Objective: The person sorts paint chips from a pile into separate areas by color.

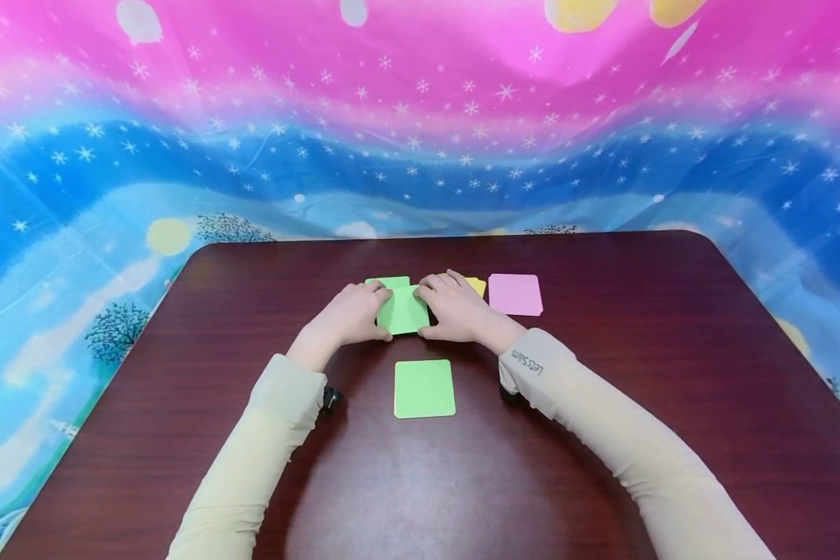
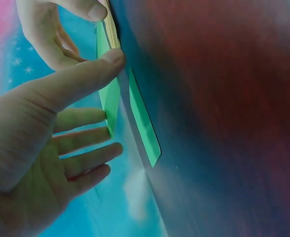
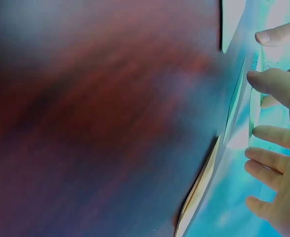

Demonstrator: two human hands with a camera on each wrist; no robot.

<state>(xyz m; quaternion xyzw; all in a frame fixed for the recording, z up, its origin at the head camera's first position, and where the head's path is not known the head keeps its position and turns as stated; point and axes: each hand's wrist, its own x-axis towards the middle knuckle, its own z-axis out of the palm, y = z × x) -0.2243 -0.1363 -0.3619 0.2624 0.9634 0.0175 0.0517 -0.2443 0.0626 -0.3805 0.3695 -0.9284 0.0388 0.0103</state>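
Note:
Both hands hold a green square card (image 1: 403, 309) by its opposite sides, close over the back of the table. My left hand (image 1: 353, 313) grips its left side, thumb at the near edge and fingers toward the far one. On the opposite side, my right hand (image 1: 458, 307) grips it the same way. Another green card (image 1: 388, 281) lies partly hidden behind the held one. From the left wrist, the held card (image 2: 109, 106) appears nearly edge-on, apart from a green card (image 2: 145, 121) on the table.
Pink square cards (image 1: 516, 294) lie in a small stack right of the right hand. Yellow cards (image 1: 477, 285) show partly behind that hand. Nearer me, a green-topped square (image 1: 425, 389) lies on the dark wooden table (image 1: 637, 350). A patterned cloth (image 1: 420, 155) hangs behind.

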